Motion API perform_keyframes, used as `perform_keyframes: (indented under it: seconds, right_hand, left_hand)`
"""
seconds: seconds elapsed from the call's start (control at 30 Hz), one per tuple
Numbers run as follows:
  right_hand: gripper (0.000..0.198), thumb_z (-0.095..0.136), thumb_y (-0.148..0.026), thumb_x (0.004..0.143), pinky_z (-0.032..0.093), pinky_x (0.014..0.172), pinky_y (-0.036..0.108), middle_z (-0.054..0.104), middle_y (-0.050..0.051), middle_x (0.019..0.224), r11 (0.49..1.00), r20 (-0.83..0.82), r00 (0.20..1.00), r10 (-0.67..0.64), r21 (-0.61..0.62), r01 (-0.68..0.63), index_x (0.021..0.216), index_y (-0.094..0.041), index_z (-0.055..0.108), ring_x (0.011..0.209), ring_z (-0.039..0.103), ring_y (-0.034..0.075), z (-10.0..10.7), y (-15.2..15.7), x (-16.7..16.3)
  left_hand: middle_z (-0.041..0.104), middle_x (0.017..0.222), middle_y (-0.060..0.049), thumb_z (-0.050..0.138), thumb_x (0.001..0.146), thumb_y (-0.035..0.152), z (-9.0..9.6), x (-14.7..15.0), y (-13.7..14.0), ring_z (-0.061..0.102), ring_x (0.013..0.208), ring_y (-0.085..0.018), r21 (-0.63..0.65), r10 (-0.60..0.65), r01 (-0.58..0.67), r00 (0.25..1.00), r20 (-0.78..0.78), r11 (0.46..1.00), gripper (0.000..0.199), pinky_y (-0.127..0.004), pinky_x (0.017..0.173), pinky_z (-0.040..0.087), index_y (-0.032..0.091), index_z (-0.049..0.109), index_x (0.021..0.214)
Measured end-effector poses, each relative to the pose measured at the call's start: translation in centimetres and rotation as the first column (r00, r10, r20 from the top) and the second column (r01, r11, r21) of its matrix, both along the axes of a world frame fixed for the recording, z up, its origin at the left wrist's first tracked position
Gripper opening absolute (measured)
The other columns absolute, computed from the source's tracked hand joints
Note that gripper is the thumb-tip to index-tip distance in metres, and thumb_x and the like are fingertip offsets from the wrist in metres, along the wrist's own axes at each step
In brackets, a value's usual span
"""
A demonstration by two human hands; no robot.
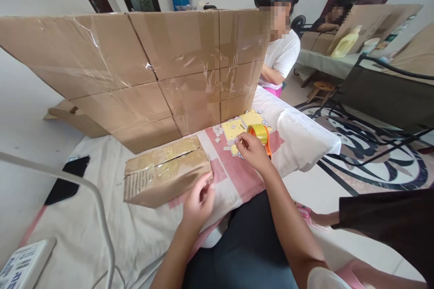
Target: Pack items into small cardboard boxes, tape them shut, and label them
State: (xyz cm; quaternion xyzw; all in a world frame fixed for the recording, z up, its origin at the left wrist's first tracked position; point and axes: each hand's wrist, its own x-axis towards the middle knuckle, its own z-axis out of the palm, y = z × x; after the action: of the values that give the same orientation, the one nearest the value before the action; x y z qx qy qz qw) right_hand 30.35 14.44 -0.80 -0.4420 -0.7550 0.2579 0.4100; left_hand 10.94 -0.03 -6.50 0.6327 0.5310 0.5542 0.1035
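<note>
A taped cardboard box (169, 169) lies on the cloth-covered table. My left hand (199, 201) is at the box's near right corner, its fingers loosely curled, with a gap between thumb and forefinger; nothing shows in it. Farther right, my right hand (252, 150) has its fingertips pinched together at a small whitish piece (233, 142). Several similar scraps (217, 133) are scattered on the cloth just left of those fingers. Behind the right hand stands an orange tape dispenser (267, 142) with a roll of yellowish tape (258, 132), partly hidden by the hand.
A tall taped cardboard panel (190, 72) stands across the table behind the box. A grey cable or tube (91, 185), a black flat item (68, 180) and a white power strip-like object (27, 262) are at left. One person (281, 58) sits beyond the panel; a dark chair (376, 86) is right.
</note>
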Motion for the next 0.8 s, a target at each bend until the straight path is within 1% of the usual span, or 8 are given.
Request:
perform_keyframes:
  seconds: [0.03, 0.13, 0.2, 0.27, 0.37, 0.47, 0.57, 0.8]
  right_hand:
    - [0.018, 0.054, -0.030, 0.094, 0.036, 0.062, 0.027, 0.056, -0.003, 0.072, 0.999, -0.012, 0.999, 0.038, -0.036, -0.039, 0.079, -0.021, 0.056, 0.063, 0.049, 0.013, 0.4, -0.1, 0.0]
    - [0.021, 0.054, -0.030, 0.094, 0.035, 0.061, 0.026, 0.054, -0.004, 0.070, 0.987, -0.029, 0.993, 0.115, -0.112, -0.118, 0.076, -0.020, 0.054, 0.062, 0.048, 0.012, 1.3, -0.1, 0.3]
    - [0.021, 0.055, -0.030, 0.094, 0.035, 0.060, 0.026, 0.053, -0.004, 0.069, 0.985, -0.049, 0.993, 0.110, -0.132, -0.116, 0.076, -0.020, 0.055, 0.062, 0.048, 0.012, 1.4, 0.2, 0.8]
    - [0.019, 0.056, -0.030, 0.093, 0.035, 0.058, 0.026, 0.052, -0.004, 0.067, 0.986, -0.082, 0.994, 0.071, -0.143, -0.082, 0.077, -0.020, 0.058, 0.060, 0.047, 0.012, 0.9, 0.5, 1.4]
    - [0.017, 0.058, -0.032, 0.093, 0.036, 0.056, 0.026, 0.055, -0.003, 0.068, 0.989, -0.205, 0.977, -0.052, -0.148, 0.021, 0.080, -0.020, 0.060, 0.059, 0.048, 0.012, -0.5, 0.7, 2.2]
    - [0.016, 0.060, -0.034, 0.093, 0.040, 0.056, 0.025, 0.059, -0.001, 0.074, 0.982, -0.400, 0.899, -0.181, -0.120, 0.145, 0.084, -0.021, 0.061, 0.061, 0.052, 0.012, -1.8, 0.6, 2.5]
    - [0.015, 0.062, -0.034, 0.094, 0.044, 0.061, 0.026, 0.061, 0.000, 0.081, 0.975, -0.508, 0.834, -0.217, -0.063, 0.215, 0.087, -0.021, 0.062, 0.069, 0.057, 0.013, -2.7, 0.2, 2.4]
    - [0.015, 0.060, -0.034, 0.097, 0.053, 0.071, 0.031, 0.067, 0.005, 0.091, 0.970, -0.456, 0.862, -0.221, -0.012, 0.242, 0.094, -0.021, 0.068, 0.080, 0.065, 0.018, -4.2, -0.3, 1.3]
  left_hand:
    - [0.056, 0.064, 0.006, 0.062, 0.096, 0.030, 0.9, 1.7, 1.5, 0.048, 0.050, -0.007, -0.102, -0.051, 0.061, 0.994, 0.097, 0.993, 0.035, -0.018, 0.051, 0.042, 0.020, 0.064, 0.129]
    - [0.052, 0.063, 0.007, 0.061, 0.097, 0.041, 2.7, 6.3, 5.9, 0.053, 0.058, -0.011, -0.265, 0.028, 0.103, 0.893, 0.449, 0.959, 0.054, -0.022, 0.061, 0.047, 0.020, 0.049, 0.145]
    - [0.057, 0.068, 0.005, 0.061, 0.096, 0.043, 2.9, 8.4, 8.1, 0.058, 0.064, -0.012, -0.286, 0.062, 0.121, 0.829, 0.556, 0.950, 0.049, -0.024, 0.064, 0.048, 0.019, 0.053, 0.138]
    - [0.059, 0.071, 0.002, 0.058, 0.098, 0.043, 2.6, 9.7, 9.5, 0.059, 0.065, -0.013, -0.280, 0.077, 0.111, 0.810, 0.582, 0.953, 0.032, -0.024, 0.064, 0.048, 0.018, 0.061, 0.118]
    - [0.057, 0.068, 0.001, 0.047, 0.102, 0.040, 1.8, 10.3, 10.4, 0.058, 0.064, -0.013, -0.304, 0.115, 0.044, 0.867, 0.485, 0.952, 0.025, -0.024, 0.063, 0.047, 0.020, 0.057, 0.092]
    - [0.060, 0.069, 0.000, 0.043, 0.103, 0.036, 1.0, 10.2, 11.4, 0.060, 0.065, -0.013, -0.384, 0.133, 0.006, 0.934, 0.333, 0.923, 0.026, -0.024, 0.064, 0.046, 0.019, 0.058, 0.089]
    - [0.069, 0.074, -0.003, 0.053, 0.098, 0.035, 0.5, 9.8, 13.2, 0.065, 0.070, -0.017, -0.480, 0.120, -0.040, 0.983, 0.137, 0.876, 0.023, -0.027, 0.067, 0.045, 0.019, 0.066, 0.087]
    - [0.072, 0.078, -0.014, 0.053, 0.097, 0.026, 0.5, 9.4, 16.2, 0.069, 0.081, -0.027, -0.545, 0.104, -0.278, 0.939, -0.328, 0.791, 0.025, -0.034, 0.074, 0.042, 0.017, 0.072, 0.085]
